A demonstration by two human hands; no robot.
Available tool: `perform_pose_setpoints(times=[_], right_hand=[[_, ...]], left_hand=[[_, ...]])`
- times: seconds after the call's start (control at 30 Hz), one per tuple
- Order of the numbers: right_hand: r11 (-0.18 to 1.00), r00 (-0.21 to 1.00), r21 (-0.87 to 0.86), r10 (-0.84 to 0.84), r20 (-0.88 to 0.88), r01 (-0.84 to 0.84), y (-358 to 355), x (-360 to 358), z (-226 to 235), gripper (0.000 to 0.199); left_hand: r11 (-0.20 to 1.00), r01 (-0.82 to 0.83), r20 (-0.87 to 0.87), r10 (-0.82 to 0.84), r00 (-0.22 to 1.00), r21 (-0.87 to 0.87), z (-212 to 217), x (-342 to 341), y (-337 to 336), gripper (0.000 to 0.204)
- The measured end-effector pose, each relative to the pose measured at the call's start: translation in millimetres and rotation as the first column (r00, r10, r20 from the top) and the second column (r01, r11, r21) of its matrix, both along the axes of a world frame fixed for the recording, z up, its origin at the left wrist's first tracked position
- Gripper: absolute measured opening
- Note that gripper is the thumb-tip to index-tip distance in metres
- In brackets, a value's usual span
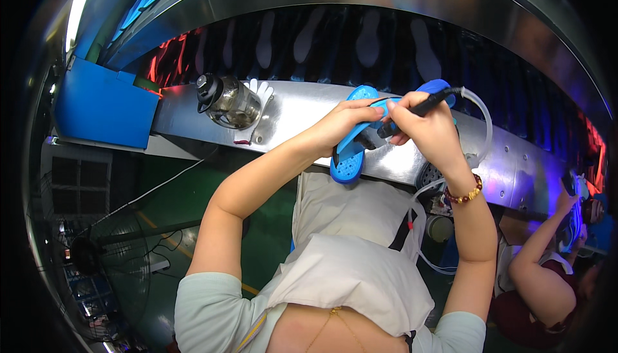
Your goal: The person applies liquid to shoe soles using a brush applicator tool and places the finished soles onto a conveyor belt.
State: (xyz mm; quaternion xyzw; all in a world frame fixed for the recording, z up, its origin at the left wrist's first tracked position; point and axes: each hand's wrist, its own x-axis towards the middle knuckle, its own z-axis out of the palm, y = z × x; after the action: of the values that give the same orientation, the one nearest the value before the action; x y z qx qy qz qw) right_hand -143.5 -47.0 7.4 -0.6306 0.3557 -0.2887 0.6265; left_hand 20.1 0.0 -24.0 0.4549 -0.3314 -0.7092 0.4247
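Observation:
My left hand [341, 128] is closed around a light blue shoe piece [356, 135], a curved part with a dark edge. In my right hand [430, 135] is a black pen-shaped tool [421, 106], joined to a clear hose [484, 118]; its tip is close to the blue piece and my left fingers. Under my left hand, a blue perforated sole [348, 169] lies on the metal bench, toward my lap. Another blue perforated part [364, 93] shows just beyond that hand. A darker blue piece [433, 86] sits behind the tool, partly covered.
A lidded clear jug [235, 103] stands on the metal ledge [293, 105] at left, with a white glove [262, 90] beside it. Beyond runs a dark conveyor with several grey sole shapes [369, 39]. A blue metal box [106, 103] is far left; a co-worker [544, 282] sits at right.

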Motion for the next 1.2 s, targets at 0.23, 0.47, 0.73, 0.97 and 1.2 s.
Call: perform_pose_setpoints(times=[0.23,0.47,0.73,0.97,1.2], right_hand=[[0.985,0.979,0.034,-0.171,0.11,0.168,-31.3,-10.9,-33.1,0.026],[0.828,0.87,-0.272,-0.445,0.212,0.49,-44.5,-15.1,-80.3,0.024],[0.776,0.932,-0.573,-0.357,-0.057,0.263,10.3,13.2,-79.7,0.04],[0.971,0.993,-0.239,0.012,0.121,0.017,35.3,-6.4,-56.9,0.026],[0.92,0.547,0.384,-0.36,0.756,0.075,21.4,-100.8,-42.2,0.042]], left_hand=[[0.995,-0.089,-0.048,0.091,0.995,0.043,-14.4,10.1,4.6,0.037],[0.967,-0.162,-0.338,0.223,0.914,0.198,-16.0,5.4,7.2,0.048],[0.971,-0.122,-0.452,0.204,0.868,0.204,-26.7,3.7,4.3,0.044],[0.965,-0.183,-0.441,0.25,0.862,0.189,-50.6,40.2,-0.3,0.048],[0.965,-0.117,-0.054,0.107,0.993,-0.236,13.1,85.5,39.5,0.057]])
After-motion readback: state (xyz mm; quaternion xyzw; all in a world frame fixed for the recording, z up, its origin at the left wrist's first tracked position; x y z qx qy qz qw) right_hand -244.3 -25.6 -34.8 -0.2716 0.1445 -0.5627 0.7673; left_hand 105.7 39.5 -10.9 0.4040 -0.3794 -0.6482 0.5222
